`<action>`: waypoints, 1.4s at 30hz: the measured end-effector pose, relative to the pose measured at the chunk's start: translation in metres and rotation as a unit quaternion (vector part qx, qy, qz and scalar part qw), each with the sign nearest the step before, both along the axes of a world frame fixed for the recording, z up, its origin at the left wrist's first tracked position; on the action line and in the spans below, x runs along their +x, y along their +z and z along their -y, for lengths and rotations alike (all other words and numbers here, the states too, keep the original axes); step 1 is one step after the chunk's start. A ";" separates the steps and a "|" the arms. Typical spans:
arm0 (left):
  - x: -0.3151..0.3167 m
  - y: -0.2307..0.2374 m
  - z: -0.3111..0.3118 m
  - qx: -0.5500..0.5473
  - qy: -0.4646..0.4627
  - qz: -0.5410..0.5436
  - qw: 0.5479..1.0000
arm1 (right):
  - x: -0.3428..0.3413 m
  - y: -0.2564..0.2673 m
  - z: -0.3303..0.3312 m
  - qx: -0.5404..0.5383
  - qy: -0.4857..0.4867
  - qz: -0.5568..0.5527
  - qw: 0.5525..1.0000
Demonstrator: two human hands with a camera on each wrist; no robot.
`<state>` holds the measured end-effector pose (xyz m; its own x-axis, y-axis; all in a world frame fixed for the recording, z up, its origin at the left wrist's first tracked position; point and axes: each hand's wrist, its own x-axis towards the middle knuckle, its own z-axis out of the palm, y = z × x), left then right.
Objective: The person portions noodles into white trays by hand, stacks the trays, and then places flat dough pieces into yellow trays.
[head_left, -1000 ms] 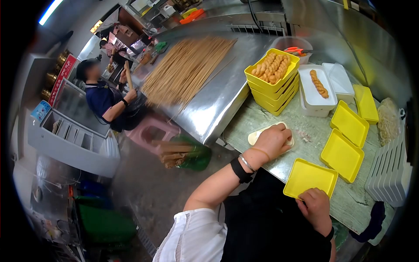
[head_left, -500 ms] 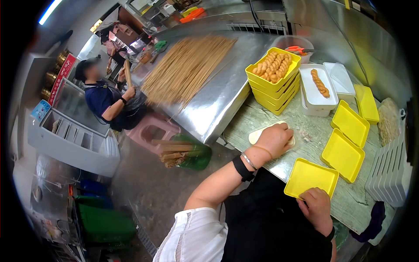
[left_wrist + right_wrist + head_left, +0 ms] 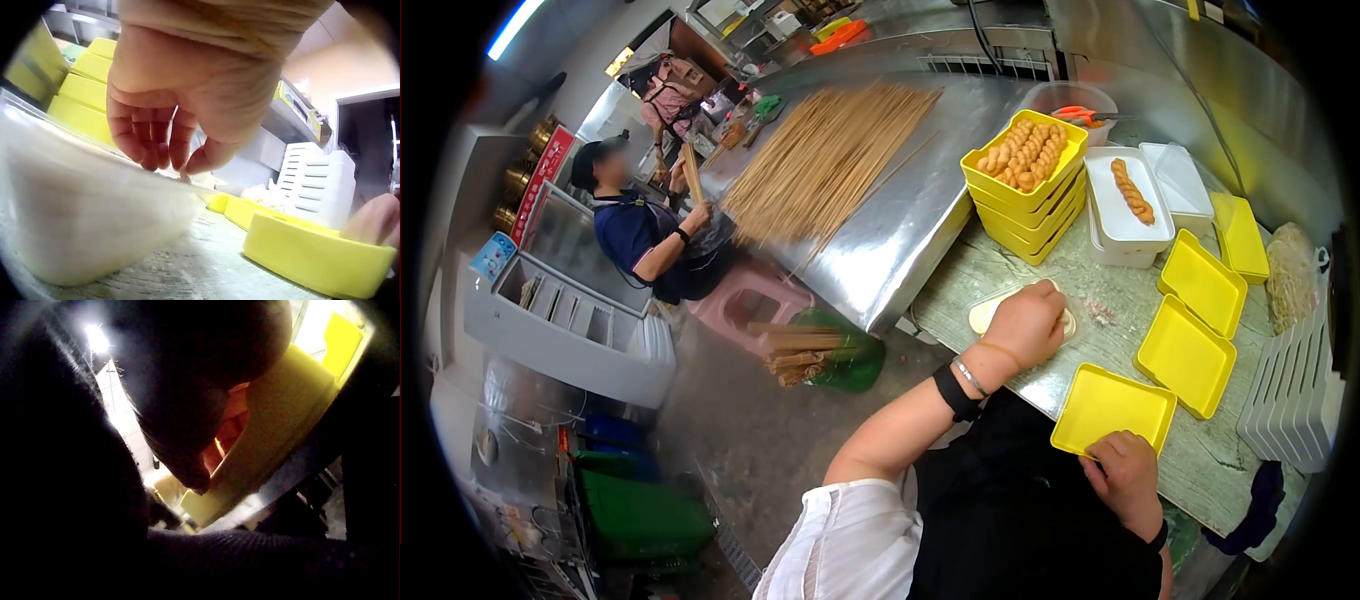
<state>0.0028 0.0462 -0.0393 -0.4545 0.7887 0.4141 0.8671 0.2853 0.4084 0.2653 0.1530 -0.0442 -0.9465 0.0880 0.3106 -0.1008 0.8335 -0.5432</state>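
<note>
My left hand [image 3: 1028, 325] reaches down over a shallow-looking pale container [image 3: 985, 316] at the table's left edge. The left wrist view shows it as a tall translucent tub [image 3: 94, 212], the hand [image 3: 175, 112] bent over its rim, thumb and fingertips pinching a small pale piece of what looks like dough [image 3: 185, 177]. The hand hides most of the contents. My right hand [image 3: 1125, 475] grips the near edge of an empty yellow tray [image 3: 1110, 405]; in the dark right wrist view, fingers [image 3: 200, 478] lie against the tray's wall [image 3: 275, 419].
Stacked yellow trays [image 3: 1028, 225] hold brown twists on top; one more twist [image 3: 1131, 192] lies on a white lid [image 3: 1145, 225]. Two yellow trays [image 3: 1185, 355] and a white rack [image 3: 1290, 390] stand right. Beyond are many thin sticks [image 3: 830, 165] and a seated person [image 3: 635, 235].
My left hand has shifted very slightly over the container, while my right hand keeps its grip on the tray. The far person in pink has moved at the back.
</note>
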 end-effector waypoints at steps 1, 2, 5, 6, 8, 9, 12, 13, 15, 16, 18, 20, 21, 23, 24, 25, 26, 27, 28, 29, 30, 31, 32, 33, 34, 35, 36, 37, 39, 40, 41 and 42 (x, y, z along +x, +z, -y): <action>0.000 0.000 0.003 0.023 0.024 0.015 0.999 | 0.000 0.000 0.000 0.000 0.000 -0.001 1.000; 0.000 0.000 0.006 0.046 0.047 0.031 0.997 | 0.000 0.000 -0.001 -0.001 -0.001 -0.002 1.000; -0.004 -0.005 0.021 0.128 0.143 0.292 0.937 | 0.000 0.000 -0.001 -0.003 0.000 -0.003 1.000; -0.015 -0.007 0.031 0.080 0.152 0.376 0.910 | 0.001 0.000 -0.001 -0.002 0.001 -0.002 1.000; -0.013 0.003 0.041 0.225 0.161 0.592 0.757 | 0.000 -0.001 -0.001 0.000 0.004 -0.002 1.000; -0.012 0.012 0.044 0.292 0.159 0.681 0.653 | 0.000 0.000 -0.001 0.001 0.004 -0.003 1.000; -0.019 0.004 0.053 0.288 0.165 0.575 0.748 | -0.001 0.000 0.001 0.006 0.003 -0.013 1.000; -0.020 -0.001 0.053 0.277 0.154 0.527 0.789 | -0.001 0.000 0.000 0.010 -0.001 -0.015 1.000; -0.024 -0.011 0.055 0.187 0.127 0.372 0.900 | 0.003 -0.005 -0.003 0.032 0.009 0.000 0.999; -0.015 0.000 0.048 0.162 0.145 0.274 0.937 | 0.006 -0.005 -0.004 0.022 0.012 0.012 1.000; -0.028 -0.011 0.046 0.142 0.127 0.273 0.943 | 0.006 -0.007 -0.007 0.013 0.009 0.017 1.000; -0.033 -0.011 0.040 0.148 0.114 0.256 0.949 | 0.006 -0.011 -0.008 0.012 0.010 0.012 1.000; -0.032 -0.007 0.038 0.112 0.107 0.208 0.966 | 0.006 -0.011 -0.008 0.012 0.011 0.011 1.000; -0.024 0.001 0.029 0.064 0.095 0.172 0.978 | 0.007 -0.012 -0.009 0.012 0.016 0.009 1.000; -0.018 0.004 0.024 0.035 0.085 0.166 0.982 | 0.007 -0.012 -0.009 0.013 0.018 0.008 1.000; -0.012 0.007 0.019 0.006 0.076 0.158 0.985 | 0.006 -0.013 -0.010 0.014 0.020 0.005 1.000; -0.007 0.010 0.013 -0.024 0.066 0.149 0.986 | 0.006 -0.014 -0.010 0.015 0.019 0.003 1.000; -0.003 0.013 0.008 -0.030 0.042 0.132 0.990 | 0.006 -0.014 -0.011 0.017 0.018 0.001 1.000; 0.002 0.014 0.004 -0.035 0.019 0.117 0.992 | 0.007 -0.016 -0.010 0.019 0.018 0.000 1.000; 0.005 0.013 0.002 -0.040 -0.004 0.102 0.994 | 0.007 -0.016 -0.010 0.019 0.016 -0.006 1.000; 0.002 0.007 0.002 -0.074 -0.008 0.094 0.993 | 0.008 -0.017 -0.010 0.020 0.014 -0.011 1.000; 0.002 0.008 0.002 -0.092 -0.006 0.081 0.992 | 0.008 -0.018 -0.010 0.020 0.011 -0.017 1.000; 0.003 0.013 0.001 -0.110 -0.004 0.068 0.992 | 0.008 -0.018 -0.010 0.018 0.010 -0.018 1.000; 0.003 0.017 -0.001 -0.128 -0.002 0.053 0.990 | 0.008 -0.018 -0.010 0.016 0.010 -0.020 1.000; 0.004 0.020 -0.002 -0.125 -0.017 0.031 0.992 | 0.008 -0.017 -0.010 0.014 0.011 -0.022 1.000; 0.004 0.023 -0.003 -0.121 -0.030 0.009 0.992 | 0.008 -0.017 -0.011 0.017 0.014 -0.014 1.000; 0.004 0.024 -0.004 -0.118 -0.043 -0.014 0.992 | 0.008 -0.016 -0.011 0.021 0.016 -0.007 1.000; 0.004 0.024 -0.005 -0.111 -0.045 -0.015 0.993 | 0.008 -0.016 -0.011 0.024 0.019 -0.001 1.000; 0.005 0.021 -0.008 -0.097 -0.048 -0.017 0.994 | 0.008 -0.017 -0.010 0.016 0.016 -0.007 1.000; 0.005 0.019 -0.008 -0.085 -0.042 -0.003 0.996 | 0.008 -0.018 -0.010 0.013 0.014 -0.009 1.000; 0.005 0.016 -0.007 -0.072 -0.036 0.011 0.997 | 0.008 -0.019 -0.009 0.014 0.012 -0.016 1.000; 0.005 0.013 -0.007 -0.060 -0.030 0.025 0.997 | 0.008 -0.019 -0.009 0.014 0.010 -0.022 1.000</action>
